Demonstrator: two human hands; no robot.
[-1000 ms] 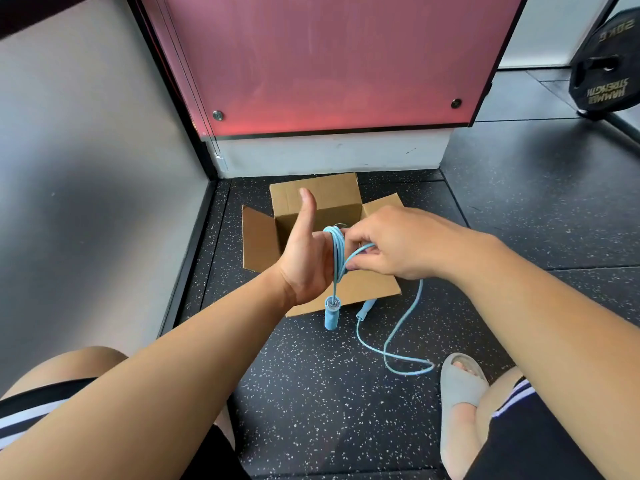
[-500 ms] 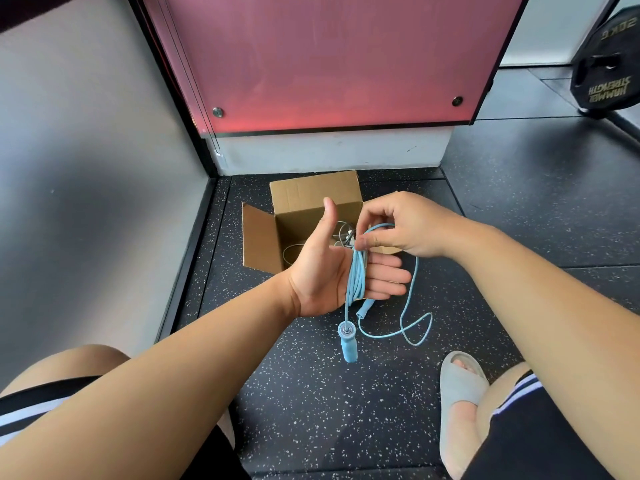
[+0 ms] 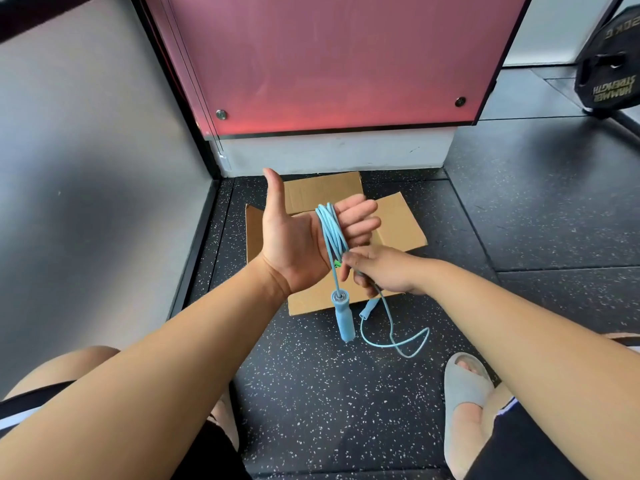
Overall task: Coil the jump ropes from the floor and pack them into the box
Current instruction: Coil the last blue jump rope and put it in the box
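The left hand [image 3: 298, 237] is held open, thumb up, with the thin light-blue jump rope [image 3: 330, 233] looped round its fingers. At 5 o'clock the rope is pinched by the right hand [image 3: 384, 271]. It looks light, bendy and slippery, so the loops are best gripped together. The brown cardboard box [image 3: 398, 220] lies open behind. Earlier the right hand was seen at 12 o'clock.
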